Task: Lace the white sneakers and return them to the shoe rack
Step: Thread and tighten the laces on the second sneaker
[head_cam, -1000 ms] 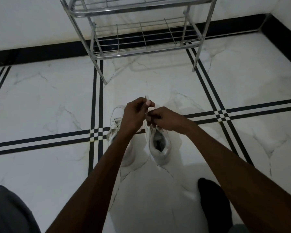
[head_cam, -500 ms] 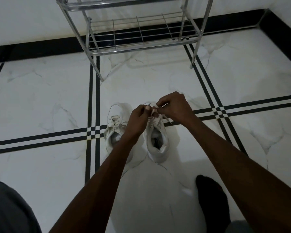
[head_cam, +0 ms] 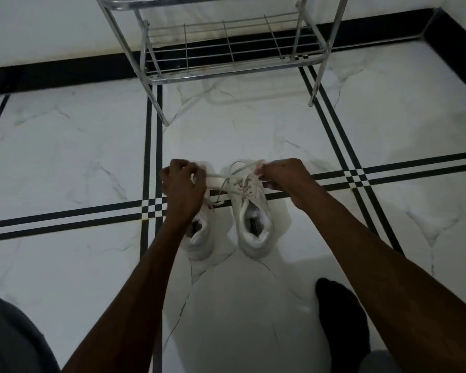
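Note:
Two white sneakers stand side by side on the marble floor, toes pointing away from me. The right sneaker (head_cam: 253,224) has its white lace (head_cam: 234,181) stretched sideways across the top. My left hand (head_cam: 183,189) grips one lace end and covers the front of the left sneaker (head_cam: 201,238). My right hand (head_cam: 283,176) grips the other lace end at the right sneaker's toe side. The hands are apart, and the lace runs taut between them. The metal shoe rack (head_cam: 226,49) stands against the wall beyond the shoes.
White marble floor with black inlay stripes (head_cam: 65,216) crossing near the shoes. A black skirting (head_cam: 51,71) runs along the wall. My foot in a dark sock (head_cam: 339,319) rests at lower right, and my grey-clad knee (head_cam: 8,340) is at lower left.
My hands were close together above the right sneaker. They have moved apart, left hand leftward and right hand rightward, drawing the lace out tight.

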Available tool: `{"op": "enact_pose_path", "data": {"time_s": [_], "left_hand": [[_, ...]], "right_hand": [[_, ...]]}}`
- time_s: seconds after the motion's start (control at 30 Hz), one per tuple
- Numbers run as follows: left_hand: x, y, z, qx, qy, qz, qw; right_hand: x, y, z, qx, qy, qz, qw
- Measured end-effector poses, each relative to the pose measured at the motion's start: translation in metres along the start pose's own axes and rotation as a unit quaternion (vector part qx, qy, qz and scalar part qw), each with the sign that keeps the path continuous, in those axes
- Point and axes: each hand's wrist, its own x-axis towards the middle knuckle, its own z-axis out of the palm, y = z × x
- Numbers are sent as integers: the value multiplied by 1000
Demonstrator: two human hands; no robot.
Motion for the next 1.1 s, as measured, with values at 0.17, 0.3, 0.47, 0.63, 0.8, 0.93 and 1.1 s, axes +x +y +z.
{"op": "enact_pose_path", "data": {"time_s": [0.17,0.3,0.47,0.63,0.8,0.93,1.1], "left_hand": [[-11,-48,-15,226,51,-119,966],[-14,-36,5,196,102,-37,975],[-26,0,41,181,-79,171,965],[-33,5,57,232,-117,153,954],[-25,2,51,273,-106,157,943],[-31,0,50,307,-109,152,933],[-37,-4,51,316,-123,152,929]], "right_hand": [[3,56,-27,-163,173,-4,971],[-4,49,-19,-212,134,-19,968],[-10,40,-15,-310,5,-215,926],[-7,46,-1,-347,-32,-267,899],[-5,42,-3,-372,-2,-240,897],[-7,58,-4,-440,46,-202,874],[-6,69,-2,-450,63,-206,867]]}}
